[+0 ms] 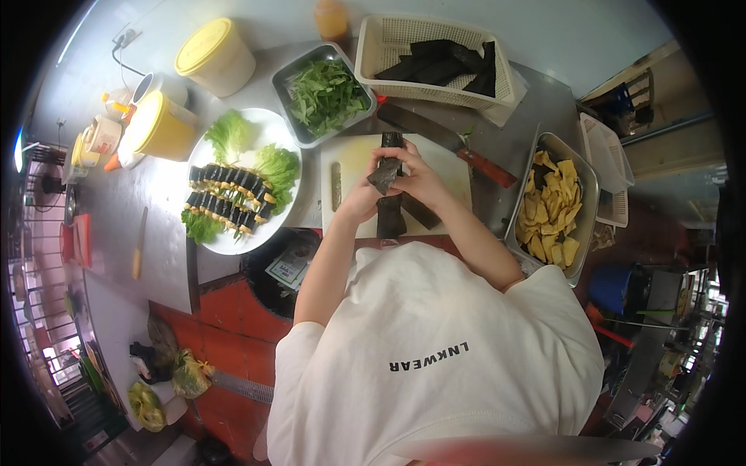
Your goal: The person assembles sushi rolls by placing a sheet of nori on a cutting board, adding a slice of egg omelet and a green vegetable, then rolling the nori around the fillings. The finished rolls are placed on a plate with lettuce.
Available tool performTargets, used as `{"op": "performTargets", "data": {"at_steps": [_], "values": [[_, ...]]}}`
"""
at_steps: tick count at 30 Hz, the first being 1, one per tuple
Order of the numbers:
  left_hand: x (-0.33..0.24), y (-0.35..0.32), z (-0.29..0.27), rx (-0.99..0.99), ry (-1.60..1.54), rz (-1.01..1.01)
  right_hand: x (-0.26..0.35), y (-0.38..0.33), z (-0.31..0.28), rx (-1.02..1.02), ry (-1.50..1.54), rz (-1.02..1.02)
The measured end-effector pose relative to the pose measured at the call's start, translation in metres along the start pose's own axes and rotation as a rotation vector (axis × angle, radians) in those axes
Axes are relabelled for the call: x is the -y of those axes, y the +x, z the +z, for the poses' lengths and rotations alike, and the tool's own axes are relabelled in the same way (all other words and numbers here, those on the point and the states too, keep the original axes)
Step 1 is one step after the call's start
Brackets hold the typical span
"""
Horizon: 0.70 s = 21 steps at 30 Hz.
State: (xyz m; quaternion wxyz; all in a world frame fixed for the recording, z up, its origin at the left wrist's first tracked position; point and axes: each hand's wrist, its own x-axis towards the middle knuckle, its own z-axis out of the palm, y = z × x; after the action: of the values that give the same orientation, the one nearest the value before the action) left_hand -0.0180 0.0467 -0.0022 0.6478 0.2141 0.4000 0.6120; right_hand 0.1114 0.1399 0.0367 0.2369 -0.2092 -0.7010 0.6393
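Observation:
Over the white cutting board [454, 169], my left hand [362, 196] and my right hand [420, 175] meet with fingers closed round a dark, thin seaweed-like sheet [381, 177]. A flap of it folds down between the hands. Dark strips [391, 220] lie on the board below and beside my hands; a small greenish strip [336, 186] is at its left edge. Left of the board, a white oval plate [260, 123] carries lettuce leaves [277, 168] and rows of small dark-wrapped rolls [225, 210] with tan ends.
Behind the board are a metal tray [281, 84] of green leaves, a cream basket [435, 31] of dark sheets and a cleaver [420, 126] with a wooden handle. A metal tray [588, 203] of yellow slices stands right. Yellow-lidded tubs [215, 58] and a knife [140, 248] are left.

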Motion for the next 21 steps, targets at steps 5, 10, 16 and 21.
{"op": "performTargets", "data": {"at_steps": [5,10,16,21], "values": [[-0.015,-0.007,0.018,0.016,-0.002,-0.008,-0.016,0.005,-0.006,-0.069,-0.037,-0.12],[-0.007,-0.008,0.012,0.037,-0.122,0.074,0.0,0.007,0.002,-0.234,0.61,0.185],[-0.008,-0.011,0.016,-0.075,-0.321,0.117,0.015,-0.001,-0.013,-0.192,0.743,0.201],[-0.01,-0.012,0.022,-0.098,-0.293,0.164,0.023,-0.004,-0.012,-0.181,0.594,0.224]]}}
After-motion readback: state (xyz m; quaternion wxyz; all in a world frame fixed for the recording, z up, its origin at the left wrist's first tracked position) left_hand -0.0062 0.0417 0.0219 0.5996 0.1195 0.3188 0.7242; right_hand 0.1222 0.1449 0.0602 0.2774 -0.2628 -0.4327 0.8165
